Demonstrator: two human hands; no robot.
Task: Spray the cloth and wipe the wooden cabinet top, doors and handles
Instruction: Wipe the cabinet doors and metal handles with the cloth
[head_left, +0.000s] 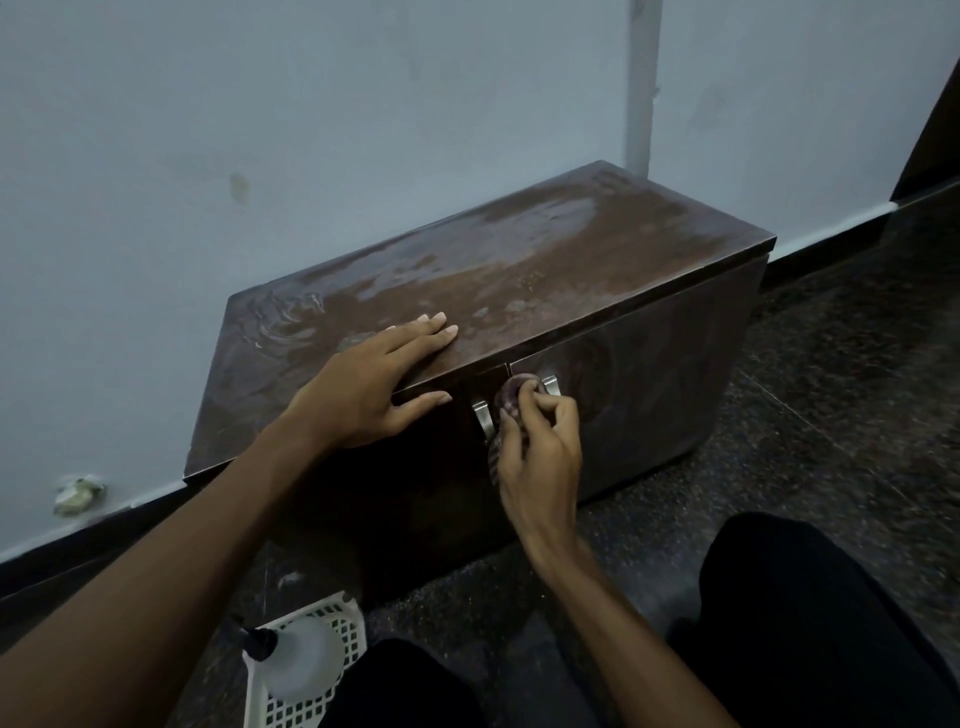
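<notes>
A low dark wooden cabinet (545, 270) stands against the wall, its top streaked with wet smears. My left hand (363, 384) lies flat on the front edge of the top, thumb hanging over the left door. My right hand (540, 452) grips a bunched purplish striped cloth (511, 397) and presses it against the right door's metal handle (551, 385). The left door's metal handle (483, 418) shows just left of the cloth. A spray bottle (298, 660) with a dark nozzle lies in a white basket at the bottom left.
The white plastic basket (343, 623) sits on the dark speckled floor (831, 415) by my knees (810, 613). A pale pipe (641, 88) runs up the wall behind the cabinet. A crumpled scrap (78, 493) lies at the skirting on the left.
</notes>
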